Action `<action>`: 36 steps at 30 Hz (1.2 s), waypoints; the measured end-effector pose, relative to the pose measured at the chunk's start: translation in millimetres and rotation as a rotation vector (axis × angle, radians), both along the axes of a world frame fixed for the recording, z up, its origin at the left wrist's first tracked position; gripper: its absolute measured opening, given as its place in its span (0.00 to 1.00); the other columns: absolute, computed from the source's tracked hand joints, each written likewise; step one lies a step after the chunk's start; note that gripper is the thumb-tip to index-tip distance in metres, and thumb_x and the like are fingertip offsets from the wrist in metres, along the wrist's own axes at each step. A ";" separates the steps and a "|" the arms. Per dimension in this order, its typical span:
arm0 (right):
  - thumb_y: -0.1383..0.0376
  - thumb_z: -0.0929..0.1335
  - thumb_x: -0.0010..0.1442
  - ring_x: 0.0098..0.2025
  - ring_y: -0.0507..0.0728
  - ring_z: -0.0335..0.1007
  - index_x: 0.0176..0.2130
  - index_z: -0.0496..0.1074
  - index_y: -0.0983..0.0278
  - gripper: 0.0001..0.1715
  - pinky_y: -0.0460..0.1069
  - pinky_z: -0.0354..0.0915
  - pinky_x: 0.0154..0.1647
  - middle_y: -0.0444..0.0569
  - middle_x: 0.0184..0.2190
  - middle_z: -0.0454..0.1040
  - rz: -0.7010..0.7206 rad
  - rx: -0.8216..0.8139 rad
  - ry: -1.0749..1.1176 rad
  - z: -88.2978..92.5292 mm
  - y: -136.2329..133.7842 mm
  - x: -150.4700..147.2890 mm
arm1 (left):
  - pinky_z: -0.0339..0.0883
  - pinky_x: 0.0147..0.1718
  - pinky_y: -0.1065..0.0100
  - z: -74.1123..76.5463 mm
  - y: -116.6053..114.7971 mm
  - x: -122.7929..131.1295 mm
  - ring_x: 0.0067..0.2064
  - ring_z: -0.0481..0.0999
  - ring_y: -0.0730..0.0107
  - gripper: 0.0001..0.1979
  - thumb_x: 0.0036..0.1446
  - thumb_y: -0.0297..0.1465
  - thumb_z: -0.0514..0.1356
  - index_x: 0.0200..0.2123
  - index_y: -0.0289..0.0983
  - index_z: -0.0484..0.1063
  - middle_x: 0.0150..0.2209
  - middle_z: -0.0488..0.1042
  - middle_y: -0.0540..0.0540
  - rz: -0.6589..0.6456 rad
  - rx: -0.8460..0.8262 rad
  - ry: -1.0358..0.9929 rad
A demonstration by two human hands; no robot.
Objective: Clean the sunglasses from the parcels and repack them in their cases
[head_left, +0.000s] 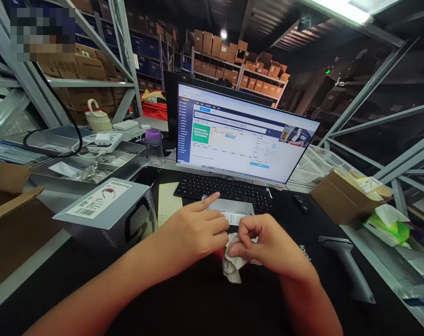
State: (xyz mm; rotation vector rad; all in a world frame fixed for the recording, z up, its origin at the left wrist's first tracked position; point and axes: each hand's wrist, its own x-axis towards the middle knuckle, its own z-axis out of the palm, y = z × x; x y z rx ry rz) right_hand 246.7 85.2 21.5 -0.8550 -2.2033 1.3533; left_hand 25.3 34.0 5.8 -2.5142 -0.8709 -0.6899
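Observation:
In front of the keyboard [229,189], my two hands are close together over the black desk mat. My right hand [267,242] pinches a crumpled white tissue or cloth [234,268] that hangs down below the fingers. Beside it, my left hand [199,228] has its index finger stretched out and its other fingers curled round a small red object [219,253], mostly hidden by the hand and the cloth. Just beyond the hands lies an open, shallow grey box [246,209] with a printed label, partly covered by my fingers.
A grey product box [103,205] stands on the left, near an open carton [9,224]. The monitor [243,135] rises behind the keyboard. To the right are a mouse [300,204], a barcode scanner [350,266], a carton [337,196] and a green tissue pack [388,226].

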 end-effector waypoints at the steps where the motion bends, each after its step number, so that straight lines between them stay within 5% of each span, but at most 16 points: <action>1: 0.65 0.78 0.50 0.23 0.47 0.57 0.20 0.62 0.64 0.23 0.42 0.52 0.23 0.38 0.18 0.64 0.057 -0.013 -0.014 2.0 6.1 5.9 | 0.52 0.69 0.51 4.2 -1.7 -3.7 0.38 0.75 0.73 0.12 0.67 0.23 0.54 0.31 0.38 0.71 0.34 0.75 0.52 0.007 0.009 -0.008; 6: 0.62 0.79 0.47 0.20 0.46 0.55 0.19 0.61 0.64 0.25 0.43 0.50 0.20 0.38 0.17 0.62 0.212 -0.112 -0.079 3.1 26.6 19.9 | 0.52 0.69 0.52 7.9 -4.7 -5.5 0.36 0.73 0.74 0.12 0.66 0.23 0.54 0.30 0.38 0.70 0.33 0.74 0.53 0.014 -0.004 -0.021; 12: 0.55 0.79 0.47 0.23 0.49 0.56 0.19 0.59 0.63 0.29 0.44 0.53 0.23 0.40 0.18 0.62 -0.165 -0.032 0.104 -15.8 2.4 -23.7 | 0.61 0.65 0.54 -5.8 7.6 7.0 0.26 0.65 0.73 0.15 0.64 0.20 0.53 0.25 0.38 0.69 0.24 0.65 0.55 0.097 0.156 0.025; 14: 0.54 0.79 0.47 0.23 0.50 0.57 0.19 0.59 0.63 0.29 0.44 0.53 0.23 0.40 0.19 0.63 -0.190 -0.012 0.122 -16.3 1.2 -27.2 | 0.61 0.65 0.52 -5.0 8.5 4.4 0.27 0.67 0.73 0.15 0.64 0.20 0.53 0.26 0.38 0.69 0.25 0.67 0.55 0.117 0.139 0.015; 19: 0.55 0.81 0.45 0.21 0.46 0.49 0.18 0.58 0.63 0.32 0.43 0.47 0.21 0.36 0.17 0.57 0.202 -0.149 0.014 -2.8 29.4 3.6 | 0.51 0.69 0.48 2.7 4.0 -8.0 0.36 0.75 0.73 0.07 0.58 0.21 0.57 0.33 0.39 0.71 0.35 0.76 0.53 0.057 -0.049 -0.040; 22: 0.57 0.80 0.47 0.20 0.45 0.48 0.18 0.58 0.64 0.31 0.43 0.48 0.21 0.36 0.16 0.57 0.259 -0.170 0.008 1.0 41.3 15.7 | 0.50 0.69 0.48 1.5 4.5 -9.4 0.37 0.76 0.73 0.07 0.55 0.21 0.59 0.34 0.39 0.71 0.37 0.76 0.54 0.069 -0.076 -0.065; 26: 0.60 0.79 0.46 0.21 0.47 0.56 0.20 0.59 0.63 0.27 0.43 0.52 0.21 0.37 0.18 0.62 0.118 -0.218 0.049 -8.9 30.1 0.7 | 0.56 0.67 0.50 -9.8 9.2 0.7 0.32 0.73 0.73 0.08 0.57 0.21 0.57 0.29 0.38 0.69 0.30 0.72 0.53 0.117 -0.005 -0.050; 30: 0.66 0.75 0.49 0.21 0.49 0.59 0.23 0.60 0.61 0.19 0.44 0.53 0.22 0.38 0.19 0.63 -0.103 -0.097 0.087 -23.2 11.8 -22.3 | 0.63 0.64 0.51 -15.6 10.4 11.1 0.26 0.66 0.71 0.14 0.62 0.19 0.54 0.25 0.38 0.66 0.23 0.65 0.54 0.203 0.194 0.023; 36: 0.68 0.75 0.45 0.23 0.48 0.46 0.21 0.53 0.61 0.25 0.44 0.44 0.21 0.36 0.19 0.53 -0.129 0.076 0.014 -29.6 12.8 -32.1 | 0.65 0.63 0.52 -19.3 11.2 15.1 0.28 0.70 0.70 0.13 0.59 0.16 0.52 0.27 0.37 0.68 0.24 0.67 0.52 0.233 0.221 0.072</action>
